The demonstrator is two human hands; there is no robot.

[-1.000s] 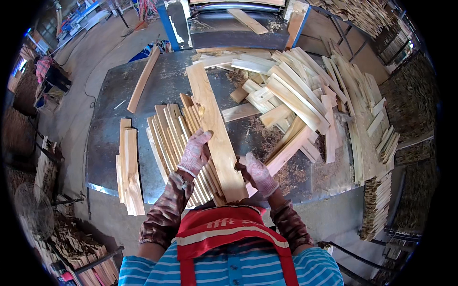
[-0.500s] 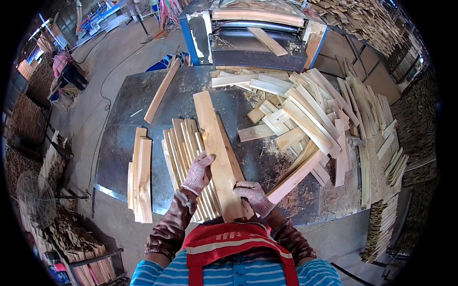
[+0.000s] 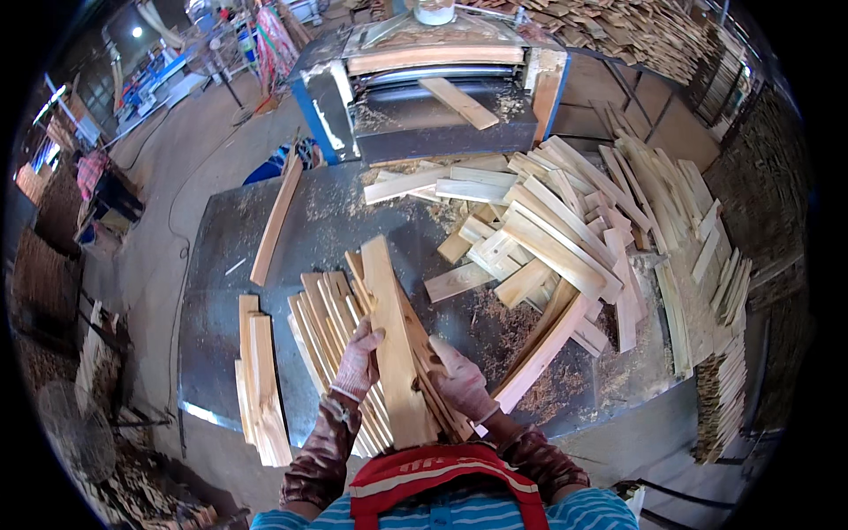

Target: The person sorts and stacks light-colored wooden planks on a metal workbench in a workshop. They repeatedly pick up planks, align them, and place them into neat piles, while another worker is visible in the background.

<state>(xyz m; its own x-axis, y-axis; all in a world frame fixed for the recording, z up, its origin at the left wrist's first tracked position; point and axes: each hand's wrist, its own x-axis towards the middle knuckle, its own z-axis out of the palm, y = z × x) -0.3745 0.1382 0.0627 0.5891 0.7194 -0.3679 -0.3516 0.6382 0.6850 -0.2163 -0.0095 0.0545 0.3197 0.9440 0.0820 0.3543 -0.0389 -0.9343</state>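
Now both gloved hands, left hand (image 3: 360, 362), right hand (image 3: 459, 382), grip wooden board (image 3: 395, 344).

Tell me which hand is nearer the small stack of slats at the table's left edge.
Left. The left hand grips the held plank's left side, closer to that small stack; the right hand is beyond the plank.
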